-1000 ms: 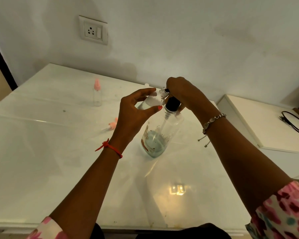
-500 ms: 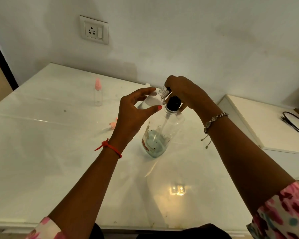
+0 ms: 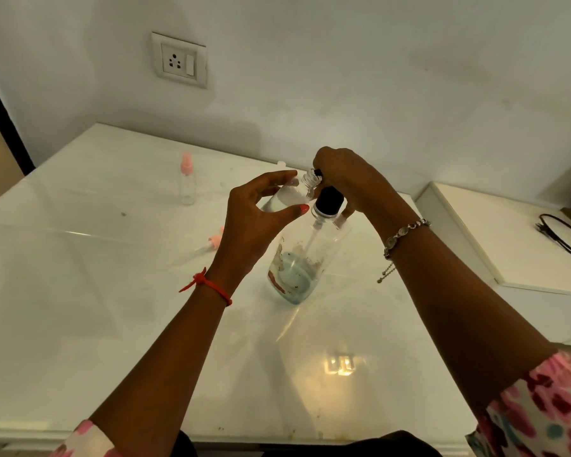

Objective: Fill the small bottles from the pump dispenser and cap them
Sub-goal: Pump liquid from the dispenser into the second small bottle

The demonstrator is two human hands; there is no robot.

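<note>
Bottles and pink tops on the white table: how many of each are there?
Small clear plastic bottles: 2 (held one, standing one)
Big clear pump dispenser with black collar: 1
Pink spray caps: 2 (one on the standing bottle, one lying loose)
Total: 5

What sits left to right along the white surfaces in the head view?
From the left: capped small bottle → loose pink cap → left hand holding an open bottle → pump dispenser → black cable.
</note>
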